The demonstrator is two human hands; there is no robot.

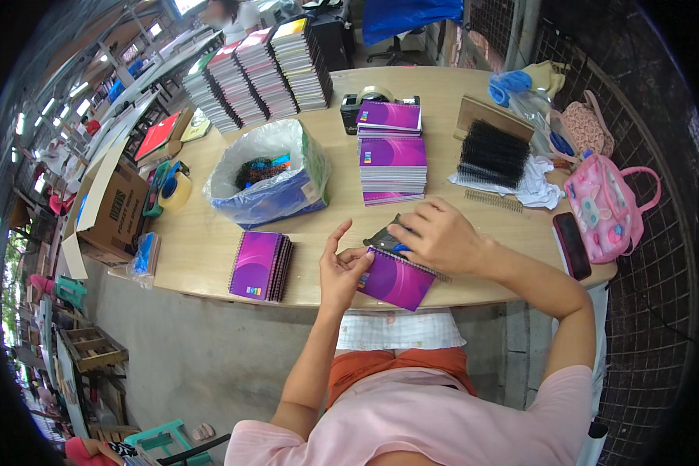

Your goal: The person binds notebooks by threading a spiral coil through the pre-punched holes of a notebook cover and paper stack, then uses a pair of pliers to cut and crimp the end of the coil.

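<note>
A small purple spiral notebook point(398, 281) lies tilted at the table's near edge. My left hand point(342, 268) pinches its upper left corner between thumb and fingers, with the index finger raised. Along its upper edge runs a dark wire coil, and a loose coil end point(443, 276) sticks out at the right. Above this edge, my right hand point(446, 237) is closed with curled fingers, and what it grips is hidden. Beneath those fingers sits a dark object point(382, 238) with a blue part point(401, 248); its kind is unclear.
Left stand a notebook stack point(258, 266), a lined bin point(312, 182) and a cardboard box point(113, 203). Ahead are purple notebooks point(394, 153), a tape dispenser point(351, 113) and tall book stacks point(260, 74). Right lie black coils point(493, 154), a pink bag point(606, 206) and a dark case point(572, 246).
</note>
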